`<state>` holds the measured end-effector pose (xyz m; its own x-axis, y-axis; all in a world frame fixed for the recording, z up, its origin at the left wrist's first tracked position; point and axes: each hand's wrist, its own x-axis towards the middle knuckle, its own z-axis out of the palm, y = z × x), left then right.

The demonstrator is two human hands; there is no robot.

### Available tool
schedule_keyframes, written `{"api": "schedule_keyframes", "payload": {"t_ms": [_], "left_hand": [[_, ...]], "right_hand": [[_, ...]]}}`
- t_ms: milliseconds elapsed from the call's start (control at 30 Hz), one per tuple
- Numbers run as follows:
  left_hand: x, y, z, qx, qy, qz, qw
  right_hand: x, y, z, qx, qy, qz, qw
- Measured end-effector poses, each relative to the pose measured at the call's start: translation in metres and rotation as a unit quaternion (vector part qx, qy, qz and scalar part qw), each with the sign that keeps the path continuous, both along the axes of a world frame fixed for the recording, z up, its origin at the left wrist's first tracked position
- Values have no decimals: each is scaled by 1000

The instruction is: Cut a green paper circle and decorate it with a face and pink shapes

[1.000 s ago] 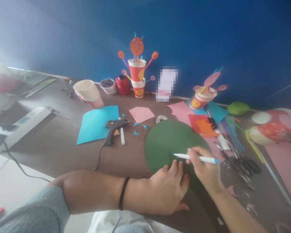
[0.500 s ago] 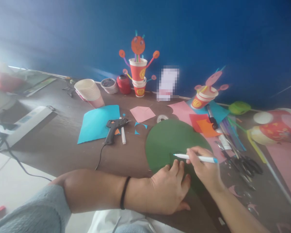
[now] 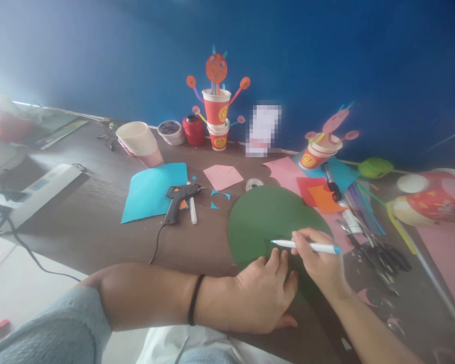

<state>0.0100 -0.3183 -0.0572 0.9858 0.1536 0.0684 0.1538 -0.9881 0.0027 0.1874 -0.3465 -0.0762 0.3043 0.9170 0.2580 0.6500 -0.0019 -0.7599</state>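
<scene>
lh [image 3: 265,293] on grn disc [image 3: 267,215], rh [image 3: 322,268] w/ pen [image 3: 323,248]

Green disc [image 3: 269,212] matt, likely card; marker [image 3: 326,248] smooth plastic; sleeve [image 3: 64,323] rough cloth.

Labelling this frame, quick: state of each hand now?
Left hand: open, fingers spread over the green disc, nothing visibly held.
Right hand: closed, holding the white pen with the blue end.

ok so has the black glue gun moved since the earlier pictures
No. The glue gun keeps its place over the right side of the blue sheet; both shift slightly together in view.
</scene>
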Motion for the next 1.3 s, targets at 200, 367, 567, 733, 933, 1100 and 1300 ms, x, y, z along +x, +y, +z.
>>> {"api": "schedule_keyframes", "payload": {"t_ms": [200,367,567,733,933,1100,1300], "left_hand": [[0,-1,1,0,3,1,1000],[1,0,0,-5,1,1,1000],[1,0,-1,-5,0,1,1000],[1,0,0,-3,3,3,1000],[0,-1,1,-6,7,3,1000],[1,0,2,-10,6,3,1000],[1,0,1,-8,6,2,1000]], "right_hand": [[0,0,1,1,-2,-3,1000],[0,0,0,-4,0,-2,1000],[-1,1,2,-12,8,-11,1000],[-2,1,3,-16,9,-12,1000],[0,0,2,-16,19,-19,999],[2,0,2,14,32,-52,998],[0,0,2,-10,33,-20,999]]}}
